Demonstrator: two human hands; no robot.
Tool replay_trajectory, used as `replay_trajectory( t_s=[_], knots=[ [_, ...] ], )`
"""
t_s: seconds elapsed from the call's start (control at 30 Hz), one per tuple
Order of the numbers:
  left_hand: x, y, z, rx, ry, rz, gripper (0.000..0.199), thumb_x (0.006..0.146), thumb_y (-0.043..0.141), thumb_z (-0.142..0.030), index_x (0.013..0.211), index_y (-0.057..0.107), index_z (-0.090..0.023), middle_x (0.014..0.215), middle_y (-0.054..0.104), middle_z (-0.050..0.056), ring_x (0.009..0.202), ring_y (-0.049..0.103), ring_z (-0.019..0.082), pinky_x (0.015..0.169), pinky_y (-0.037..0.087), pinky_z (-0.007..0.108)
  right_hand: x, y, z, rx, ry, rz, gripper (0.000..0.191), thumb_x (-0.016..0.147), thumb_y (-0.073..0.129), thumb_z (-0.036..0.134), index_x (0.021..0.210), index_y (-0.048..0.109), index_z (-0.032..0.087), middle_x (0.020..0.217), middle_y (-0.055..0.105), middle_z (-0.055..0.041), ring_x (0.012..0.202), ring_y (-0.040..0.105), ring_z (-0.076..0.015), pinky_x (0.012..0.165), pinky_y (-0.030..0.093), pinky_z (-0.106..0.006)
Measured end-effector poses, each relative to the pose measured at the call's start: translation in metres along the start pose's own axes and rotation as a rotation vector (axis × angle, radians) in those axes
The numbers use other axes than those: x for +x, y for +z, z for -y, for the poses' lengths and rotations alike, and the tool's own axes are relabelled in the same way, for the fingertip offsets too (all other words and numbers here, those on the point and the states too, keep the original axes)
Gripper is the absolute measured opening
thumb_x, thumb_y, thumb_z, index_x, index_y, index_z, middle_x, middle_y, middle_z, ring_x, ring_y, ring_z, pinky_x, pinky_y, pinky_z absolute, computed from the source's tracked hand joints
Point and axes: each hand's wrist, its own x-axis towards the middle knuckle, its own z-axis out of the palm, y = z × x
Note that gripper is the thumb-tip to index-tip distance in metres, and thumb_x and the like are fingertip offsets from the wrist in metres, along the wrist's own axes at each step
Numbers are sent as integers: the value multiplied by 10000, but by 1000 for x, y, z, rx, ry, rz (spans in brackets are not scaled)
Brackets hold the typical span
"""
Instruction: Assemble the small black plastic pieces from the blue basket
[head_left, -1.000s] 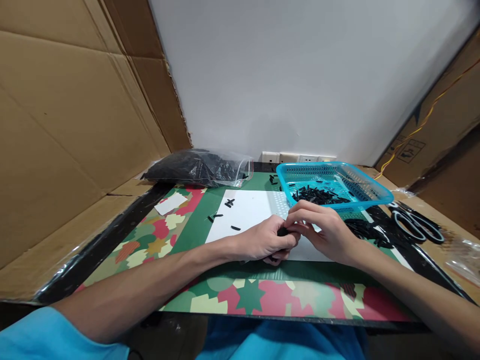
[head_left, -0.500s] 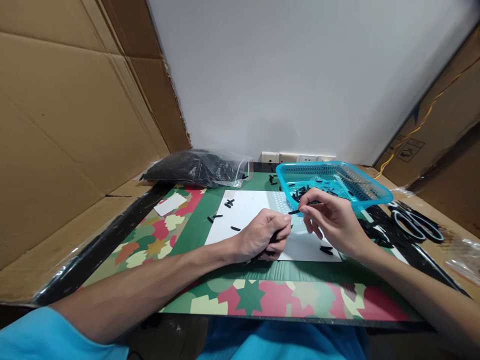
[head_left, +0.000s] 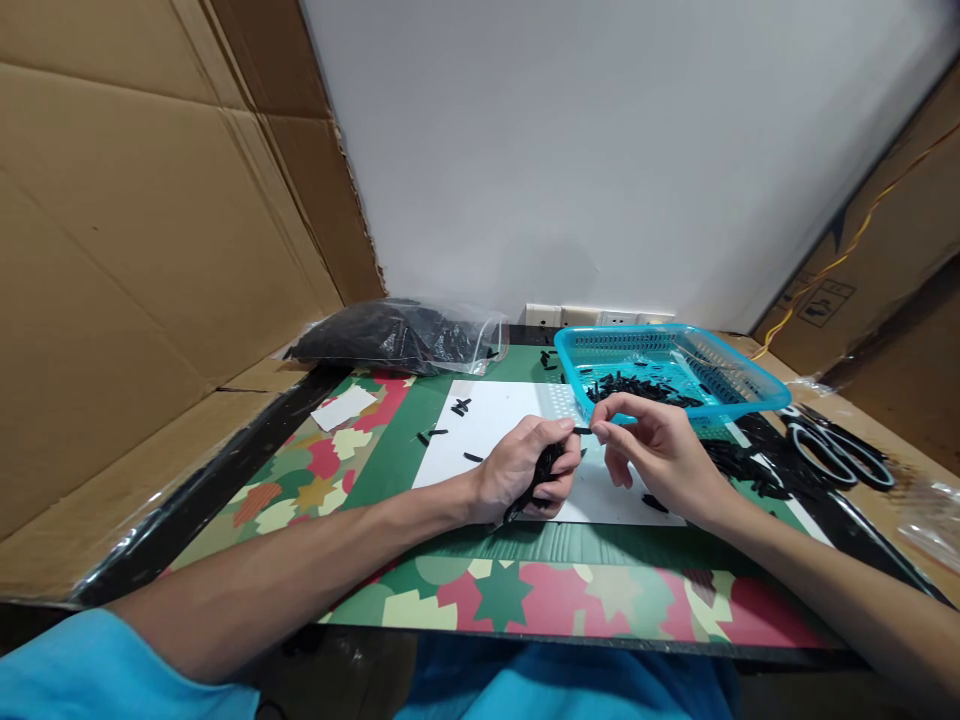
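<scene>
My left hand [head_left: 510,478] is closed around a bunch of small black strips [head_left: 546,468] above a white sheet [head_left: 487,405]. Between its thumb and forefinger sits one end of a single short black strip [head_left: 582,431]. My right hand [head_left: 660,450] pinches the other end of that strip with thumb and forefinger, its remaining fingers loosely curled. Behind the right hand stands a blue plastic basket [head_left: 750,400] with many similar strips [head_left: 637,390] inside. What material the strips are made of cannot be made out.
Loose strips [head_left: 460,406] lie on the sheet and the green mat [head_left: 390,440]. A zip bag [head_left: 405,338] full of black pieces rests at the back left. On the right are a dark pile [head_left: 739,468] and scissors [head_left: 832,450]. Cardboard [head_left: 150,200] walls the left side.
My right hand has shifted slightly left, and the strip it pinches now meets my left thumb and forefinger. More of the bunch shows in my left hand.
</scene>
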Motion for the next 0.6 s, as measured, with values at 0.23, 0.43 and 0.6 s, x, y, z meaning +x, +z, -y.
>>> replay_trajectory(
  t_s=[0.23, 0.43, 0.6],
  knots=[
    [1, -1, 2, -6, -9, -31, 465, 944, 470, -544, 634, 453, -198, 405, 380, -60, 317, 256, 66, 320, 249, 174, 0, -2, 0, 11, -8, 24, 273, 972, 627, 466, 942, 596, 197, 571, 555, 48, 482, 529, -95, 455, 396, -203],
    [2, 0, 0, -51, -17, -44, 463, 949, 441, -522, 624, 458, -192, 398, 365, -59, 319, 260, 65, 328, 274, 165, -1, -1, -1, -176, -217, -35, 267, 973, 628, 379, 1181, 595, 215, 858, 600, -6, 579, 560, -88, 471, 427, -213],
    [2, 1, -2, -37, -18, -58, 463, 963, 433, -490, 611, 456, -190, 395, 354, -59, 323, 252, 64, 333, 261, 164, 0, -4, -7, -398, -340, -91, 227, 972, 620, 287, 1190, 622, 224, 797, 607, 18, 538, 467, -74, 480, 396, -215]
  ],
)
